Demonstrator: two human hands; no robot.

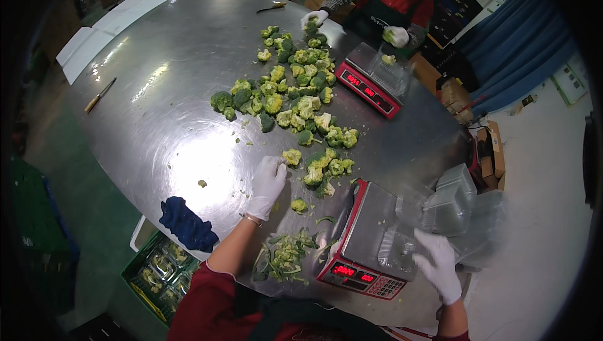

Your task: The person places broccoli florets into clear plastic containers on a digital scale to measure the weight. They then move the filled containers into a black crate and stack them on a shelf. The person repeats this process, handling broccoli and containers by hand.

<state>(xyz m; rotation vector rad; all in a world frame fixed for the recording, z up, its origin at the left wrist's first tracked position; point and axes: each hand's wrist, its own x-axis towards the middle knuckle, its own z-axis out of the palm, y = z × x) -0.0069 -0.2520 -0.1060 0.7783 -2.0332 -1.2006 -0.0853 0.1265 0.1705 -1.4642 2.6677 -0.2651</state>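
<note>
My left hand (268, 185), in a white glove, has its fingertips at a yellowish broccoli floret (292, 156) on the steel table; whether it grips the floret I cannot tell. My gloved right hand (438, 261) is beside a clear plastic tray (395, 249) on the near red digital scale (372, 232), fingers apart. A long heap of broccoli florets (304, 79) spreads over the table beyond my left hand. A single small floret (298, 205) and a pile of leaf and stem trimmings (287, 256) lie left of the scale.
Stacked clear trays (450, 199) stand at the right. A blue cloth (187, 224) lies at the near left edge, above a green crate (146, 303) of packed trays. Two knives, one a wooden-handled knife (100, 96), lie farther off. Across the table a co-worker handles broccoli beside another scale (370, 87).
</note>
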